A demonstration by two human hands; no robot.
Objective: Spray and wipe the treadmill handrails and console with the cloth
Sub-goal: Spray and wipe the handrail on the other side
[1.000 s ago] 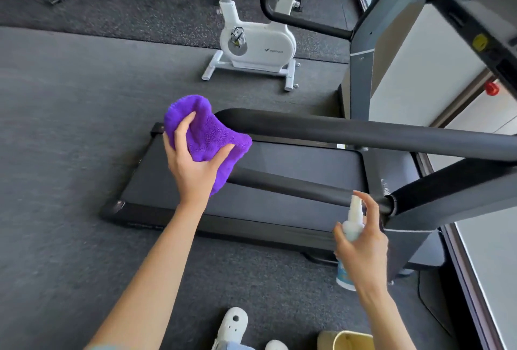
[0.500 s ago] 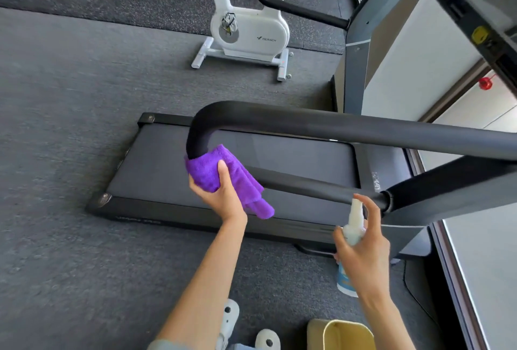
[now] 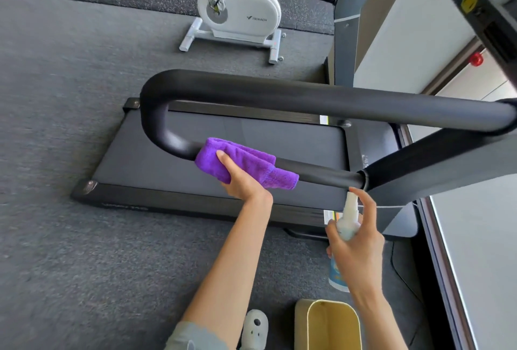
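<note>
Since a moment ago, when the purple cloth was bunched up at the curved end of the handrail, it's now slid rightward along the lower straight bar, so the wipe has clearly moved off the bend and onto the run toward the upright. That probably means the curve is done and the rest of this lower bar is what's left on this side, plus the upper rail and the console, which barely shows at the top right edge.

Left hand is wrapped over the cloth from the near side, thumb pointing up across the fabric, fingers tucked under the bar and mostly hidden, with a loose flap of cloth trailing to the right. Forearm comes up straight from the bottom of the view.

Right hand hasn't really budged: it's closed around the spray bottle, holding it upright just below the joint where the bar meets the upright, index finger curled over the nozzle top. Can't tell if it's actually pressing. Bottle sits well to the right of the cloth, not touching it.
</note>
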